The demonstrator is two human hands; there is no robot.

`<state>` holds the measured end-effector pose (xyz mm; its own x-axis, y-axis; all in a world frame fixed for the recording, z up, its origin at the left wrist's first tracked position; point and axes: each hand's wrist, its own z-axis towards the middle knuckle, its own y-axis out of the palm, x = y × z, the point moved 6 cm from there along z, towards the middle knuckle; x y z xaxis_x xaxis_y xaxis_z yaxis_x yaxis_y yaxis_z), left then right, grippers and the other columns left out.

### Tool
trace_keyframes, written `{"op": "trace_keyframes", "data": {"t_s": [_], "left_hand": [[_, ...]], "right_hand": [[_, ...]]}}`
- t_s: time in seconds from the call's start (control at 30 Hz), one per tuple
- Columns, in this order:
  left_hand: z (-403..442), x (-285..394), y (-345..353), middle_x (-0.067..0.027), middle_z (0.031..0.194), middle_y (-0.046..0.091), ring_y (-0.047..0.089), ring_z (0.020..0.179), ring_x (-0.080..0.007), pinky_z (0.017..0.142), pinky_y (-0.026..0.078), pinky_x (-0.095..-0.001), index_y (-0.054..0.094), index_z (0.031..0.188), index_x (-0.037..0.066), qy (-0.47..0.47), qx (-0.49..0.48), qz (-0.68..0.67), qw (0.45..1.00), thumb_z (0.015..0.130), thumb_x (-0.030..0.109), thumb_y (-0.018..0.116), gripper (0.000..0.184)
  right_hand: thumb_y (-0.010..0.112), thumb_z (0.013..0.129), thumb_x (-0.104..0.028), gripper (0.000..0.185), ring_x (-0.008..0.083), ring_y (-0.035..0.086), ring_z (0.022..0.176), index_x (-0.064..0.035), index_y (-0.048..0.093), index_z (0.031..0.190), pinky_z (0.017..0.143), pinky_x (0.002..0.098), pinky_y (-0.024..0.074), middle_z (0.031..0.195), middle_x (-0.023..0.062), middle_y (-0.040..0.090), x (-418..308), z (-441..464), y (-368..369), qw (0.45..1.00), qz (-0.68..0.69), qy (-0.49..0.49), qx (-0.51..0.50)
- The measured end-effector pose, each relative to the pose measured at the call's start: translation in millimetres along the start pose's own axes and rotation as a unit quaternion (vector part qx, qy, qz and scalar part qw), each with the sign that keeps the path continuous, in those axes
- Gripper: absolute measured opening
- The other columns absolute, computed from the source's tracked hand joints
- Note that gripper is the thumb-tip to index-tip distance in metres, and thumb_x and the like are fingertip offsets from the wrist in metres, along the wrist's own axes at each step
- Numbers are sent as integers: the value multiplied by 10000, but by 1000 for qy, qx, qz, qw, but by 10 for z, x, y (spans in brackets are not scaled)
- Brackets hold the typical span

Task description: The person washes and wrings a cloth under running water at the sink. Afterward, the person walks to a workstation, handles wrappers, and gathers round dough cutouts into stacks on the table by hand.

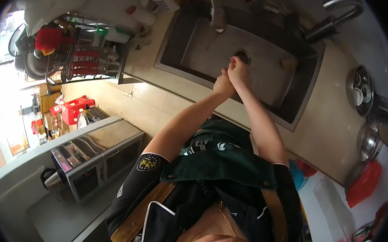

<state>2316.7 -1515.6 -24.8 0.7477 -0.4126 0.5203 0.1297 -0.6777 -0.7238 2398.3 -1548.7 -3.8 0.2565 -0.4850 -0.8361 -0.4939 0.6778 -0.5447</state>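
My left hand and my right hand are pressed together over the front part of a steel sink. Both have curled fingers, and the right lies slightly farther forward. Whatever may be between them is hidden. Just beyond the fingertips is the round drain. A faucet hangs over the basin from the back; whether water runs from it I cannot tell. A small yellowish-brown piece, perhaps a sponge, lies in the basin's right part.
A second, dark curved tap stands at the back right. Metal bowls and a pan with small dishes line the right counter. To the left is a crowded dish rack; white bottles stand behind it. A glass-fronted cabinet is at lower left.
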Motion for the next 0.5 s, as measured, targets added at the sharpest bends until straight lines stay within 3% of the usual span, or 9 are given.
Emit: {"op": "trace_keyframes", "data": {"t_s": [0.13, 0.3, 0.37, 0.47, 0.5], "left_hand": [[-31, -5, -77, -253, 849, 578, 576, 807, -388, 684, 480, -427, 338, 996, -34, -14, 13, 1, 1000, 758, 293, 506, 439], [-54, -118, -311, -239, 830, 585, 580, 790, -386, 666, 479, -432, 347, 987, -30, -7, 57, -20, 998, 734, 287, 528, 444], [-33, -235, -440, -244, 976, 513, 555, 833, -396, 692, 462, -461, 335, 1066, -3, 9, 52, -55, 997, 690, 290, 582, 536], [-257, -468, -932, -246, 908, 546, 557, 808, -401, 680, 454, -449, 347, 1042, 20, 9, 85, -107, 991, 649, 237, 622, 527], [-342, -622, -1084, -245, 886, 557, 558, 803, -402, 680, 450, -446, 349, 1033, 22, 6, 90, -111, 990, 634, 217, 636, 528]], "right_hand": [[492, 789, -134, 178, 318, 589, 776, -38, 573, 915, 646, 379, 468, 824, 176, 602, -52, -10, 61, 1000, 24, -6, 7], [496, 781, -156, 194, 308, 596, 780, -56, 571, 929, 657, 382, 475, 824, 149, 615, -300, 18, 165, 998, -42, -50, 14], [501, 796, -190, 205, 303, 596, 772, -53, 570, 932, 648, 378, 469, 822, 152, 615, -531, 26, 235, 996, -66, -66, -3], [548, 799, -310, 346, 276, 589, 765, -20, 537, 987, 663, 341, 446, 790, 140, 608, -812, 22, 468, 989, 37, -114, -83], [558, 798, -344, 446, 242, 576, 829, 6, 498, 1068, 721, 314, 432, 879, 134, 592, -1042, -33, 469, 984, 55, -97, -142]]}}
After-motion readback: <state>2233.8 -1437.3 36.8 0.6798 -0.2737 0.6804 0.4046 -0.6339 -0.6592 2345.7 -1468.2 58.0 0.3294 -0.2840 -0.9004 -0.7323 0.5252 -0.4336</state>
